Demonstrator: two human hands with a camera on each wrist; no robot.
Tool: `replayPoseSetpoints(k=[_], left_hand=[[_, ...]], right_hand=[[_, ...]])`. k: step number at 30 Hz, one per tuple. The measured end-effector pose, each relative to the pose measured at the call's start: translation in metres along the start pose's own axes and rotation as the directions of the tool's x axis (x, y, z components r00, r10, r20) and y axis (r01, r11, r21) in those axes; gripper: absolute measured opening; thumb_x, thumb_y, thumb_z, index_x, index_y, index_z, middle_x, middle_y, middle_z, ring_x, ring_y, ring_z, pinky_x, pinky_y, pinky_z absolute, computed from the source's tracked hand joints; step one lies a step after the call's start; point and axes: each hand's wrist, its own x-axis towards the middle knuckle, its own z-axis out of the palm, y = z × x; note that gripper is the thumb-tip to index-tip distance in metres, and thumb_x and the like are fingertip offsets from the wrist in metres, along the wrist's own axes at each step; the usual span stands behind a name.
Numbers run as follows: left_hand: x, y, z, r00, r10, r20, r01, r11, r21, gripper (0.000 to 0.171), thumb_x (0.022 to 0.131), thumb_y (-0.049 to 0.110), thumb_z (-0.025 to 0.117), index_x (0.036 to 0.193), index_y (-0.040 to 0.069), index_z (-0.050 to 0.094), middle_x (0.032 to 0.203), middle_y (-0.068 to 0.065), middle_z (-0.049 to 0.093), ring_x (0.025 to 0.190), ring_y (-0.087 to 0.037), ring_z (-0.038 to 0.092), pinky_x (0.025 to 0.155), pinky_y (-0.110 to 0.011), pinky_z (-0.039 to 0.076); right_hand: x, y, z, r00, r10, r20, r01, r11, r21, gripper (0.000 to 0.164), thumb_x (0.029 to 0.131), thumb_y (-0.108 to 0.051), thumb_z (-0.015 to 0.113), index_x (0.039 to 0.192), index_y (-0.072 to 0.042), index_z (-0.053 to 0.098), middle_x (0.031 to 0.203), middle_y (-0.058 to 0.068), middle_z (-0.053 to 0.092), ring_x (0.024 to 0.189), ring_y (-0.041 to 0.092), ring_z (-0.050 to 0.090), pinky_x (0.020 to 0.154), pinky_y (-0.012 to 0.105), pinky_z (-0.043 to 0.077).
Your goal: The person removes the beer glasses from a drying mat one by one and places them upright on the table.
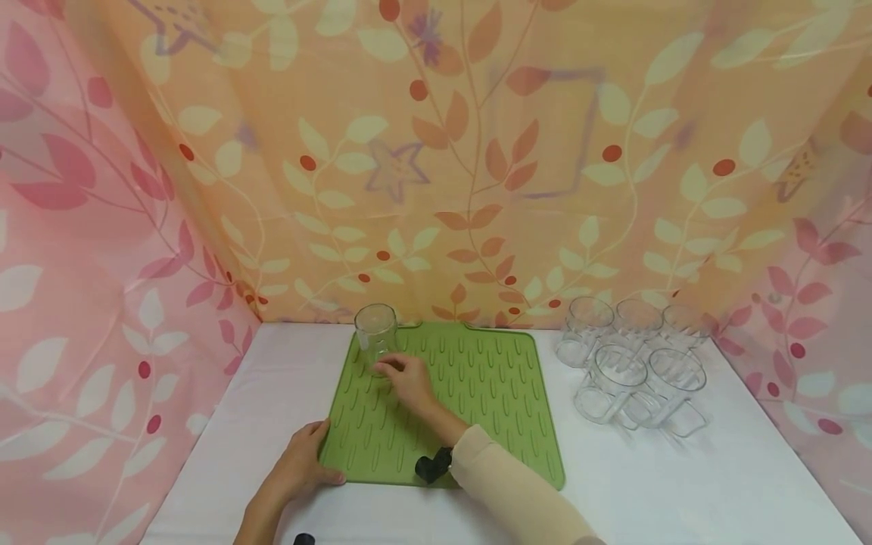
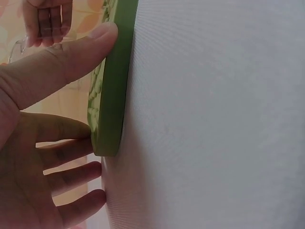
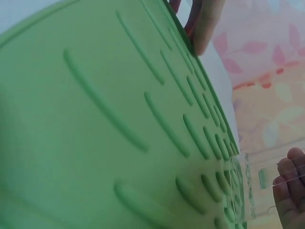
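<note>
A clear glass mug (image 1: 376,333) stands upright at the back left of the green ridged mat (image 1: 470,409). Around the low part of the mug's near side, my right hand (image 1: 409,382) holds it with curled fingers; the handle is mostly hidden there. Glass and the curled fingers (image 3: 290,183) also show at the right of the right wrist view. My left hand (image 1: 300,462) rests at the mat's front left corner. In the left wrist view its thumb (image 2: 71,59) lies against the green edge, and the other fingers reach the side and the white surface, fairly straight.
Several clear glass mugs (image 1: 620,371) stand in two rows on the white tabletop (image 1: 715,492), right of the mat. Patterned cloth (image 1: 477,189) hangs behind the table and at both sides. A black wrist device (image 1: 433,465) sits under the right sleeve, above the mat's front edge.
</note>
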Motion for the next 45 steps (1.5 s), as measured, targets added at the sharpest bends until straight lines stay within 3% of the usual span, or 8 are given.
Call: replayPoseSetpoints(k=[4,12,20,26,32,36,45], left_hand=[[0.000,0.000,0.000,1.000,-0.004,0.004,0.004,1.000,-0.008,0.108,0.056,0.023,0.093,0.142,-0.012,0.039,0.142,-0.031,0.044,0.132,-0.051,0.039,0.108,-0.063,0.035],[0.001,0.000,0.000,1.000,-0.021,0.006,0.021,1.000,-0.007,0.109,0.055,0.023,0.094,0.142,-0.012,0.038,0.142,-0.031,0.044,0.132,-0.051,0.039,0.108,-0.063,0.035],[0.000,0.001,-0.001,0.999,-0.035,0.013,0.035,0.999,-0.011,0.110,0.056,0.024,0.093,0.143,-0.011,0.038,0.143,-0.030,0.043,0.132,-0.050,0.039,0.109,-0.064,0.034],[0.001,0.000,0.000,0.999,-0.047,0.010,0.047,0.999,-0.009,0.109,0.056,0.024,0.093,0.144,-0.010,0.038,0.144,-0.030,0.043,0.133,-0.050,0.038,0.109,-0.064,0.034],[0.001,0.000,0.001,0.999,-0.046,0.005,0.046,0.999,-0.008,0.109,0.056,0.024,0.093,0.144,-0.010,0.038,0.144,-0.030,0.043,0.133,-0.050,0.038,0.109,-0.064,0.034],[-0.001,0.001,-0.002,1.000,-0.021,0.000,0.021,1.000,-0.002,0.108,0.056,0.025,0.093,0.142,-0.011,0.038,0.143,-0.031,0.043,0.133,-0.050,0.038,0.108,-0.064,0.035],[-0.002,0.001,-0.001,1.000,-0.004,0.003,0.004,1.000,-0.004,0.107,0.057,0.025,0.093,0.142,-0.012,0.038,0.143,-0.030,0.043,0.133,-0.050,0.039,0.109,-0.063,0.035]], right_hand=[[0.001,0.001,-0.008,1.000,0.001,-0.024,-0.001,1.000,-0.031,0.015,0.091,-0.010,0.067,0.094,0.004,0.073,0.090,0.022,0.072,0.074,0.019,0.063,0.058,0.014,0.045],[0.002,0.004,-0.019,0.994,-0.058,-0.091,0.045,0.990,-0.131,0.016,0.091,-0.012,0.067,0.092,0.003,0.073,0.087,0.022,0.073,0.068,0.013,0.059,0.056,0.015,0.045],[0.003,0.005,-0.030,0.989,-0.066,-0.131,0.039,0.979,-0.198,0.017,0.092,-0.010,0.066,0.098,0.004,0.073,0.093,0.015,0.075,0.084,0.024,0.071,0.066,0.021,0.056],[0.004,0.007,-0.037,0.983,-0.104,-0.150,0.073,0.977,-0.202,0.020,0.090,-0.007,0.067,0.103,0.007,0.072,0.096,0.018,0.075,0.086,0.028,0.072,0.066,0.022,0.057],[0.005,0.010,-0.042,0.969,-0.134,-0.207,0.082,0.967,-0.242,0.022,0.089,-0.005,0.068,0.107,0.008,0.072,0.100,0.019,0.074,0.085,0.030,0.073,0.064,0.027,0.059],[0.005,0.011,-0.044,0.962,-0.155,-0.225,0.088,0.956,-0.280,0.025,0.089,-0.006,0.069,0.110,0.008,0.071,0.101,0.018,0.074,0.088,0.028,0.074,0.070,0.035,0.061],[0.006,0.012,-0.049,0.934,-0.254,-0.250,0.167,0.932,-0.322,0.022,0.087,-0.004,0.069,0.106,0.009,0.072,0.097,0.019,0.075,0.087,0.029,0.074,0.072,0.036,0.062]])
